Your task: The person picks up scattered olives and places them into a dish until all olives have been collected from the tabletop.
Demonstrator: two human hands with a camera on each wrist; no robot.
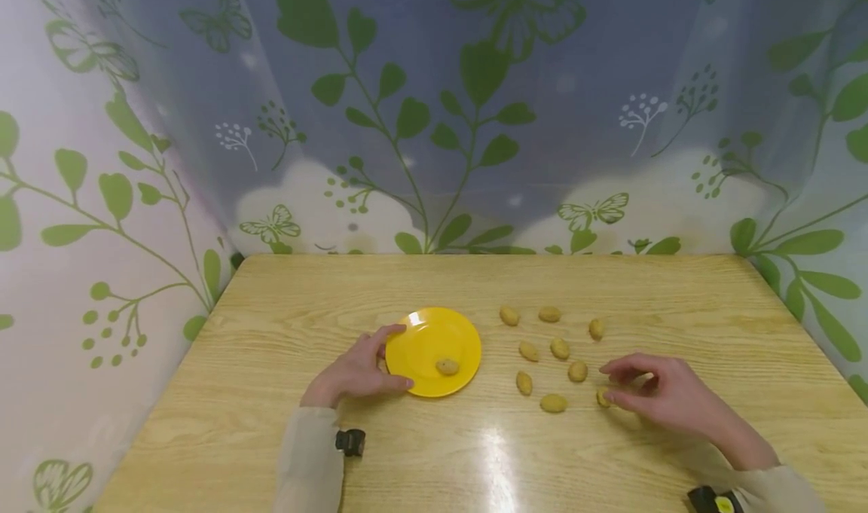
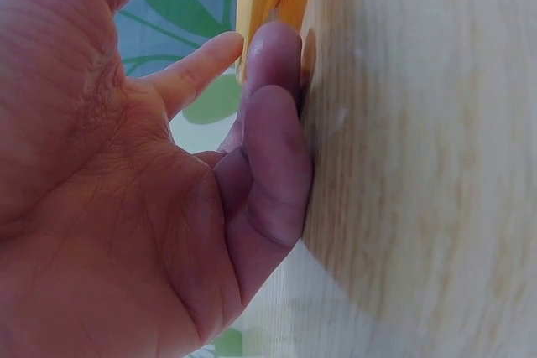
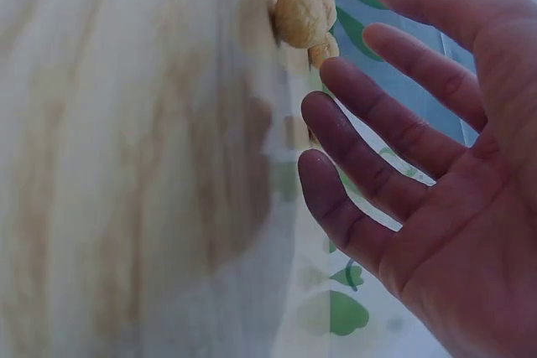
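A yellow plate (image 1: 426, 332) lies on the table with one small potato-like piece (image 1: 447, 366) on it. My left hand (image 1: 359, 367) grips the plate's left side, index finger at the far rim and thumb at the near rim. In the left wrist view the other fingers (image 2: 277, 148) curl against the table beside the plate. My right hand (image 1: 667, 392) hovers over the rightmost tan piece (image 1: 602, 398), thumb beside it and fingers parted. The right wrist view shows these fingers (image 3: 344, 186) spread, holding nothing, with wrinkled tan pieces (image 3: 302, 18) beyond them.
Several more tan oval pieces lie scattered between plate and right hand, among them a near one (image 1: 553, 403) and a far one (image 1: 550, 314). The wooden table (image 1: 325, 291) meets a leaf-printed curtain (image 1: 420, 159) at its back edge.
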